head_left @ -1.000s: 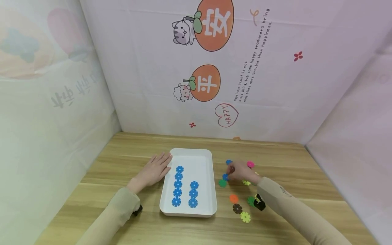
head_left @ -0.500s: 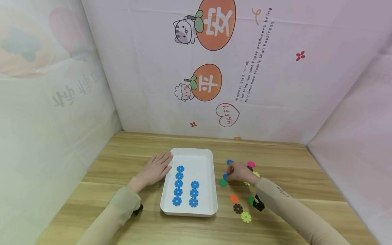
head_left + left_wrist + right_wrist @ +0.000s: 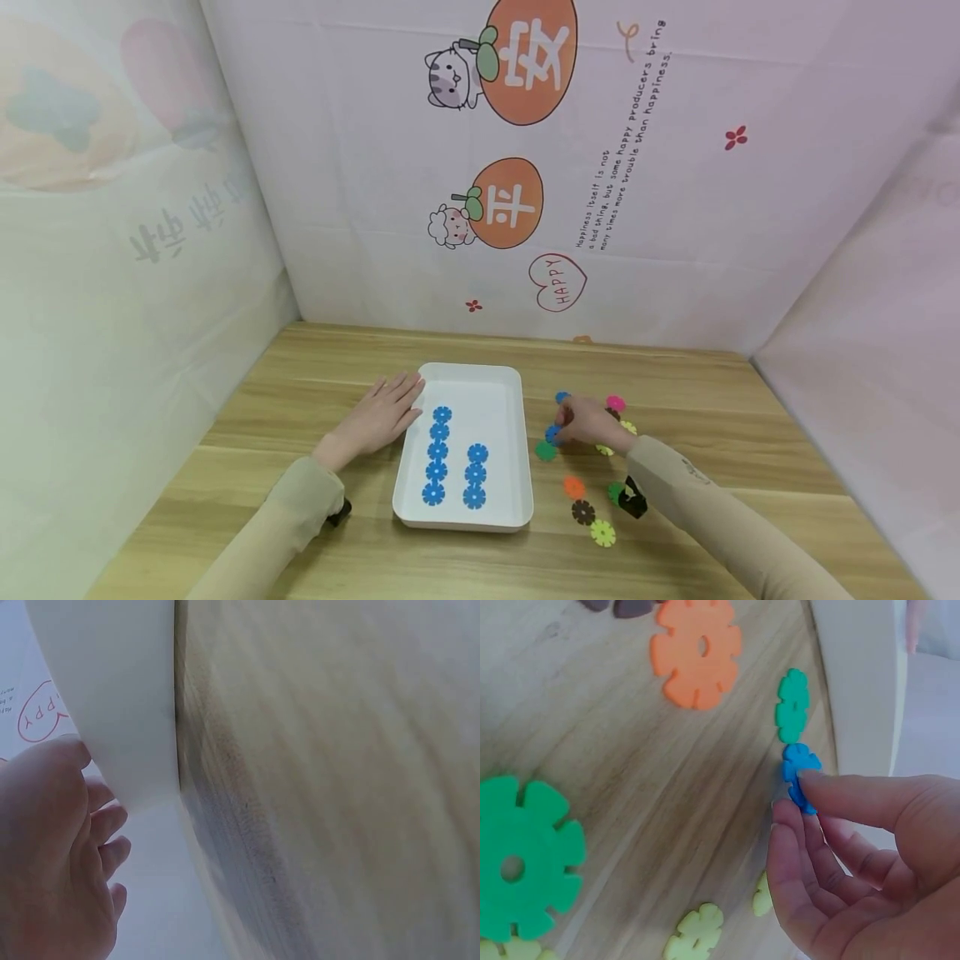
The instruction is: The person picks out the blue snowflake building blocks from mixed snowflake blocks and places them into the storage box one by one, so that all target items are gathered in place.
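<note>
My right hand (image 3: 592, 421) pinches a blue notched plastic disc (image 3: 801, 769) between thumb and fingers, low over the table right of the tray. A green disc (image 3: 546, 451) lies beside the blue one. Just beyond the fingers, another blue disc (image 3: 562, 397) is partly hidden. My left hand (image 3: 381, 414) rests on the left rim of the white tray (image 3: 486, 385), its fingers straight. Inside the tray, blue discs stand in two columns, a longer left column (image 3: 437, 451) and a shorter right column (image 3: 475, 475).
Right of the tray lie an orange disc (image 3: 574, 487), a brown disc (image 3: 582, 512) and a yellow disc (image 3: 603, 533). Farther back is a pink disc (image 3: 616, 403). Another green disc (image 3: 525, 859) lies under the right wrist. A printed cloth wall (image 3: 360, 250) stands behind the table.
My right hand has shifted only slightly over the blue disc, and a brown disc near the pink one has come into view. The left hand and the tray's discs stay as they were.
</note>
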Tool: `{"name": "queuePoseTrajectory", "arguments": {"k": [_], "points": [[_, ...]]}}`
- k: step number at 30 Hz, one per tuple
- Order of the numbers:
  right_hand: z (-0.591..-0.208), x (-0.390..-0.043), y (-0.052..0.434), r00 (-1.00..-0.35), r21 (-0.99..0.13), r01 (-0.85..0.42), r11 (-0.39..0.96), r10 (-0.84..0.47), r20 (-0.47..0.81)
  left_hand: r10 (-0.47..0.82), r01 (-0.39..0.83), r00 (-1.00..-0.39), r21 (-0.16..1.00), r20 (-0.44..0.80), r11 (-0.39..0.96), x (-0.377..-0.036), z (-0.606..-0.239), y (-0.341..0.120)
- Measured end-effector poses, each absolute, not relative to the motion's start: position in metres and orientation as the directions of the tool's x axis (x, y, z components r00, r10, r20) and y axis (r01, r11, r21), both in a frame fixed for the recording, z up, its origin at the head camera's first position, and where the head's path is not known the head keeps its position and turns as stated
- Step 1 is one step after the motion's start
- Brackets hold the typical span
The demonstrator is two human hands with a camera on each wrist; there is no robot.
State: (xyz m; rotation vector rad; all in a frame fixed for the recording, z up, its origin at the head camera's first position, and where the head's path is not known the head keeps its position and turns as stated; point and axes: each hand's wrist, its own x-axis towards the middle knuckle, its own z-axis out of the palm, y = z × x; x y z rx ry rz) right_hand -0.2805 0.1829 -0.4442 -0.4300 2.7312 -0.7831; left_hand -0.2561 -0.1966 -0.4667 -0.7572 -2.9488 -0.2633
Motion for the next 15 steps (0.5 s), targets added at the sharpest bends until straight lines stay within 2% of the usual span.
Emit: {"name": "queuePoseTrajectory", "arguments": {"k": [15], "points": [[-0.413, -0.283, 0.176, -0.891, -0.709, -0.184, 0.681, -0.419, -0.172, 0.473, 0.488, -0.872, 0.135, 0.129, 0.863, -0.257, -0.467, -0.197]]}}
